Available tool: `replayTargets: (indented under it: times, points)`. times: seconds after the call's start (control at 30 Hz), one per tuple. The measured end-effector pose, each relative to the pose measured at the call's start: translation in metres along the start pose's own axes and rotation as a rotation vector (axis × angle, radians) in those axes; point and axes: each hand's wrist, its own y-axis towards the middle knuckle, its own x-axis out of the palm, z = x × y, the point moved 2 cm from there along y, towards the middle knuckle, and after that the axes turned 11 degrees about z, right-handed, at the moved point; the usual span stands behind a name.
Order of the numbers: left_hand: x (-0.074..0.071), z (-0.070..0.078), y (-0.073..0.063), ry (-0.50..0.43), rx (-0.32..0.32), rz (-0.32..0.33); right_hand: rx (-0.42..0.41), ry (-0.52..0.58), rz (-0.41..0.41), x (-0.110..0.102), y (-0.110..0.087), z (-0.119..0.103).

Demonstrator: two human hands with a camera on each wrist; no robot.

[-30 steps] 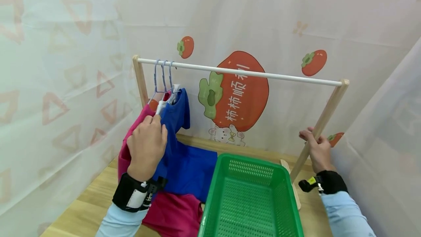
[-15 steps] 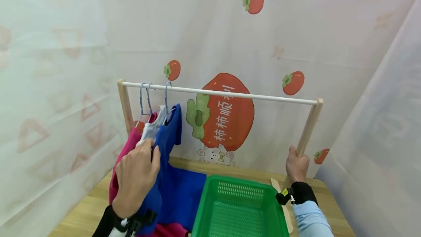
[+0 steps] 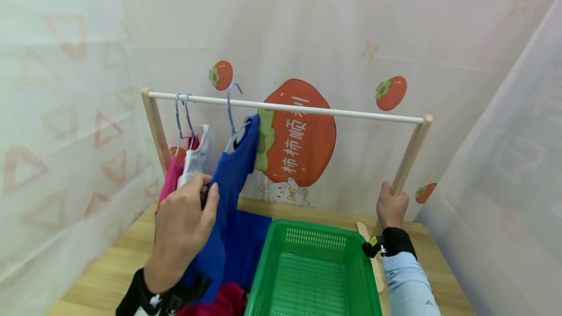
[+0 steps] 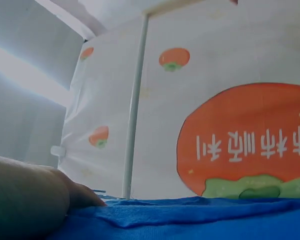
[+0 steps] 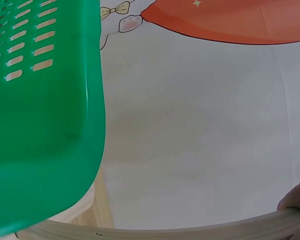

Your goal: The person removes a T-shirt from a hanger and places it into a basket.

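My left hand (image 3: 182, 226) pinches the near shoulder of a blue T-shirt (image 3: 237, 169) on a light-blue hanger (image 3: 230, 116). The hanger's hook stands above the white rod (image 3: 307, 110) of a clothes rack, its open tip higher than the rod. In the left wrist view, the blue cloth (image 4: 200, 217) spans the bottom edge. Left of it, a white top (image 3: 199, 152) and a pink garment (image 3: 173, 174) hang from the rod on similar hangers. My right hand (image 3: 392, 207) grips the rack's right wooden post (image 3: 412, 152); the right wrist view shows only part of its fingers.
A green plastic basket (image 3: 325, 228) with nothing in it stands on the wooden table (image 3: 101, 274) under the rod. Beside it lie blue cloth (image 3: 250, 238) and crimson cloth (image 3: 224, 301). The rack's wooden foot (image 3: 373, 262) runs along its right side. A patterned curtain (image 3: 461, 87) surrounds the table.
My left hand has drawn the blue T-shirt right, away from the other garments, and its hanger hook has risen off the rod. My right hand has closed round the post.
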Motion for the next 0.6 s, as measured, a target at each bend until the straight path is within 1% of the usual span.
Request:
replayTargets:
  times: [0.07,0.13,0.2,0.27,0.4,0.5,0.6]
  points:
    - [0.0,0.004,-0.008,-0.005,0.005,-0.004,0.0,0.002,-0.005,0.001,0.002,-0.002]
    - [0.0,0.003,-0.021,-0.01,-0.004,-0.019,-0.001,0.003,-0.006,0.002,0.001,-0.003]
    - [0.003,0.001,-0.034,-0.01,-0.014,-0.035,-0.012,0.009,-0.01,0.003,0.002,-0.005]
    - [0.008,-0.004,-0.047,-0.013,-0.021,-0.066,-0.018,0.02,-0.013,0.004,0.003,-0.007]
    - [0.026,-0.021,-0.073,-0.037,-0.047,-0.136,-0.006,0.032,-0.002,0.006,0.005,-0.009]
    - [0.044,-0.036,-0.093,-0.06,-0.115,-0.176,0.008,0.014,-0.007,0.005,0.006,-0.006]
    - [0.06,-0.049,-0.109,-0.082,-0.187,-0.186,0.014,-0.035,-0.059,0.002,0.009,-0.007]
